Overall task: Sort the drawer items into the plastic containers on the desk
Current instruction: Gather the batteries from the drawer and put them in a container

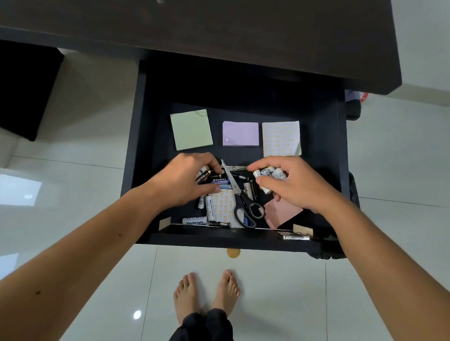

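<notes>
An open black drawer (140, 142) juts out from under a dark desk (224, 25). My left hand (185, 179) is closed around a few black and gold batteries (202, 174) at the drawer's front. My right hand (292, 183) grips several white batteries (269, 172). Between the hands lie scissors (245, 201) with black handles, blades pointing away from me. More loose batteries (194, 221) lie on and around a patterned paper (224, 208). A pink note pad (282, 213) sits partly under my right hand. No plastic containers are in view.
Green (191, 129), purple (240, 134) and patterned (281, 139) note pads lie in a row at the drawer's back. A small metal object (293, 235) rests on the drawer's front rim. My bare feet (207, 294) stand on white floor tiles. A black block (20, 86) stands at left.
</notes>
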Action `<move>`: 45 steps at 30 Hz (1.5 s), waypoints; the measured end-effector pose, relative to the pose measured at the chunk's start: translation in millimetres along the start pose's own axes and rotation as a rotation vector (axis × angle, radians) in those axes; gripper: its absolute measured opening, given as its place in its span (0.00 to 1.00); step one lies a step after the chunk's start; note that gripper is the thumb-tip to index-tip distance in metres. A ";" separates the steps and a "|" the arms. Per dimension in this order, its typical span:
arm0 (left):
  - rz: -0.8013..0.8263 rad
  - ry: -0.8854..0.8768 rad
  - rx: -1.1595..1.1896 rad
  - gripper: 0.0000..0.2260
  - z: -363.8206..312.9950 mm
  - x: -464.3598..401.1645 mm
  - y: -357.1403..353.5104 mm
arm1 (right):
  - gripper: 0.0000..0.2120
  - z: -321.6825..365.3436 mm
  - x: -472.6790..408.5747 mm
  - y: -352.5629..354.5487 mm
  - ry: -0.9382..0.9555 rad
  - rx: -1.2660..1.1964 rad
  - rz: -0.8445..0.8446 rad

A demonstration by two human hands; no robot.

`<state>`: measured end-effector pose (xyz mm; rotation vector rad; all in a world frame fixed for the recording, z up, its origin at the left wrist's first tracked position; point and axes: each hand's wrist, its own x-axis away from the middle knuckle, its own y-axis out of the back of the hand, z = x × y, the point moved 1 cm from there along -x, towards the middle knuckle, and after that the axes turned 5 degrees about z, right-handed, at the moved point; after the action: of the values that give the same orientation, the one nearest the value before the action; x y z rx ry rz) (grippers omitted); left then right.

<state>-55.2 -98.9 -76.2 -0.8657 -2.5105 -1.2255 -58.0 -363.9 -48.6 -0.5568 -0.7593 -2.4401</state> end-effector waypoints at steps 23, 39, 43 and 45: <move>-0.149 -0.101 0.087 0.10 -0.9 -1.3 2.0 | 0.11 -7.3 -12.4 -1.2 -0.052 0.194 -0.050; -0.073 -0.128 -0.091 0.15 4.0 -0.6 0.8 | 0.12 -9.6 -15.5 -10.2 -0.023 0.316 -0.057; -0.078 -0.156 -0.098 0.09 3.2 -0.2 -0.4 | 0.11 -7.0 -13.3 -8.7 0.018 0.271 -0.069; -0.079 -0.151 -0.069 0.08 3.4 -1.1 1.0 | 0.10 -6.4 -13.2 -6.4 0.018 0.187 -0.071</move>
<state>-53.4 -96.3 -78.2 -0.9147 -2.6583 -1.3248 -52.9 -358.6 -62.9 -0.4425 -1.0029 -2.4012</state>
